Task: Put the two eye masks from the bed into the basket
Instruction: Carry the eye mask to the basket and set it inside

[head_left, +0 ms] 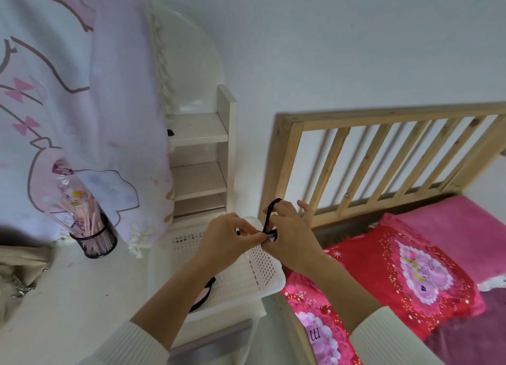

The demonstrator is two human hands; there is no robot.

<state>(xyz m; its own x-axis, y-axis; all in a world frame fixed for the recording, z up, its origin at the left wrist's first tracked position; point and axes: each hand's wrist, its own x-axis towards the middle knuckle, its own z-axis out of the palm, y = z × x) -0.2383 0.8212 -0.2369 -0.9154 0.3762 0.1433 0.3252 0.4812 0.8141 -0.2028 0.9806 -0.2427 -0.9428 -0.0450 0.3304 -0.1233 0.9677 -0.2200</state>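
Observation:
A white perforated basket (262, 266) stands on the desk beside the bed. One eye mask (201, 296), pink with a black edge, lies inside it, partly hidden by my left forearm. Above the basket both hands hold the second eye mask (271, 237); only a bit of its pink face and its black strap show. My left hand (227, 238) pinches one end of it. My right hand (290, 233) grips the other end, with the black strap looped up over its fingers.
A black mesh pen cup (95, 241) with pink sticks stands on the desk at left. A white shelf unit (202, 156) rises behind the basket, part-covered by a pink cloth (68, 90). The bed's wooden headboard (383, 156) and red pillows (405, 271) lie at right.

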